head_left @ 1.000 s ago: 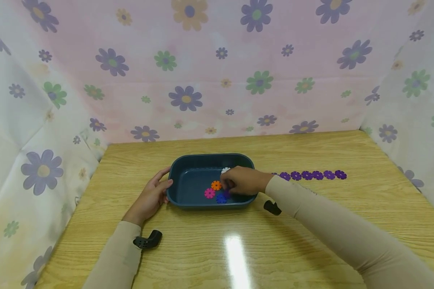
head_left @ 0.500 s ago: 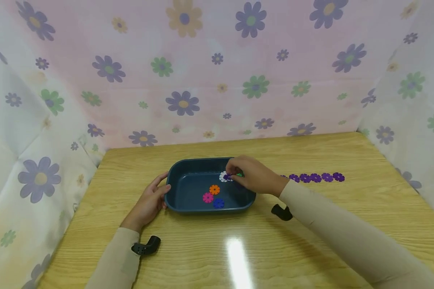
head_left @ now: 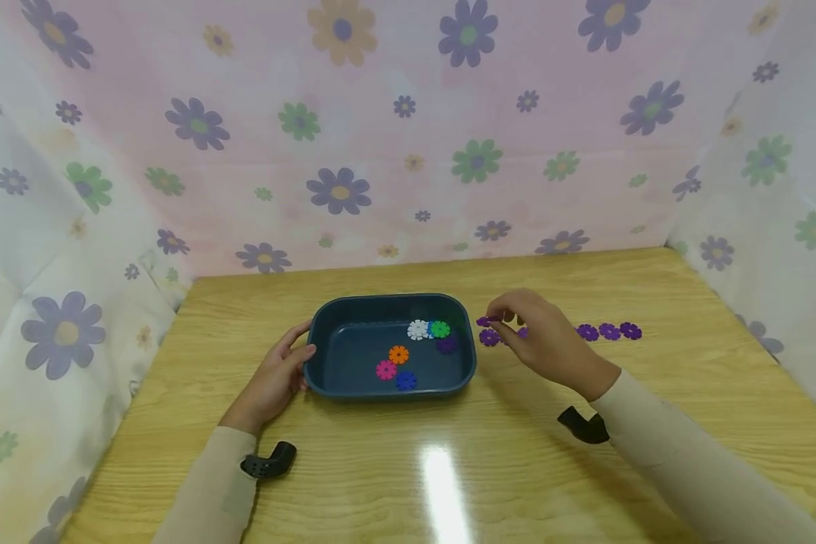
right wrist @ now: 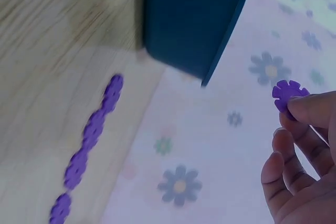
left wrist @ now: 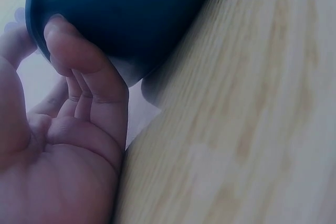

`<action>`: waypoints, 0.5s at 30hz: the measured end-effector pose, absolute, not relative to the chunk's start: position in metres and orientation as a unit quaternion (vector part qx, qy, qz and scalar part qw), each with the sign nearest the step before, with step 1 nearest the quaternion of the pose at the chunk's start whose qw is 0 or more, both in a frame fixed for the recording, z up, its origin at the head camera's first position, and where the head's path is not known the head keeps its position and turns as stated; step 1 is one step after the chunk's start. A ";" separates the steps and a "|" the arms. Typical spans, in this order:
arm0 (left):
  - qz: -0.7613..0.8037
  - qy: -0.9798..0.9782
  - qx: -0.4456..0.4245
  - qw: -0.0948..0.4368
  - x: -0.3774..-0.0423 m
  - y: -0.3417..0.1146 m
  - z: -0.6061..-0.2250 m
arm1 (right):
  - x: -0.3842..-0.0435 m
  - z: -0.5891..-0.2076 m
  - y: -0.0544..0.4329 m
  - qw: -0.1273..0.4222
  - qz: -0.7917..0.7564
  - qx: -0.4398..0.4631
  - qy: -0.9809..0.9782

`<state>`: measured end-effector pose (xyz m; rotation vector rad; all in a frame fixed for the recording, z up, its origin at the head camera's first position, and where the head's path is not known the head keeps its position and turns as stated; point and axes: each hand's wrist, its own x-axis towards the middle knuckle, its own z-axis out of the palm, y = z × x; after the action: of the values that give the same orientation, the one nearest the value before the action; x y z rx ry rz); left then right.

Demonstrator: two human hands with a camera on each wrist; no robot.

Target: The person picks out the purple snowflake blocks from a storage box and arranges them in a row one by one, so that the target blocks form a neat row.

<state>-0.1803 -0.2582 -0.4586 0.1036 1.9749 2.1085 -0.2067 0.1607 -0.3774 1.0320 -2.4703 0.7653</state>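
My right hand (head_left: pixel 544 338) pinches a purple snowflake disc (right wrist: pixel 287 95) between thumb and forefinger, just right of the tub and above the left end of a purple row. The dark blue tub (head_left: pixel 391 394) stands on the table, gripped at its left end by my left hand (head_left: pixel 275 381), thumb on the rim. The left wrist view shows my fingers (left wrist: pixel 79 51) curled against the tub's wall. Inside the tub lie flat snowflake discs: a white one (head_left: pixel 418 330), a green one (head_left: pixel 440 329), an orange one (head_left: pixel 399 355), a pink one (head_left: pixel 386 369), a blue one (head_left: pixel 406 380) and a dark purple one (head_left: pixel 446 344).
A line of several purple snowflake discs (head_left: pixel 609 332) runs rightward from the tub across the wooden table (head_left: pixel 353 468), partly hidden behind my right hand. Flower-patterned cloth (head_left: pixel 381 151) hangs behind the table and at both sides.
My right hand has lifted a purple snowflake disc out of the tub and carried it right, over the rim, to above the row's left end. The left hand keeps its grip on the tub.
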 end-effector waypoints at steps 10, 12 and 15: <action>0.722 0.680 0.034 0.123 -0.181 -0.260 -0.457 | -0.215 -0.389 0.206 0.227 0.267 0.304 -0.886; 0.724 0.678 0.035 0.122 -0.181 -0.259 -0.457 | -0.218 -0.390 0.218 0.232 0.265 0.295 -0.888; 0.726 0.675 0.037 0.125 -0.180 -0.259 -0.457 | -0.221 -0.390 0.238 0.236 0.267 0.274 -0.893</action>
<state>-0.1802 -0.2590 -0.4573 0.1090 1.9664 2.1170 -0.2213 0.2378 -0.3903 0.7521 -2.4503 0.7334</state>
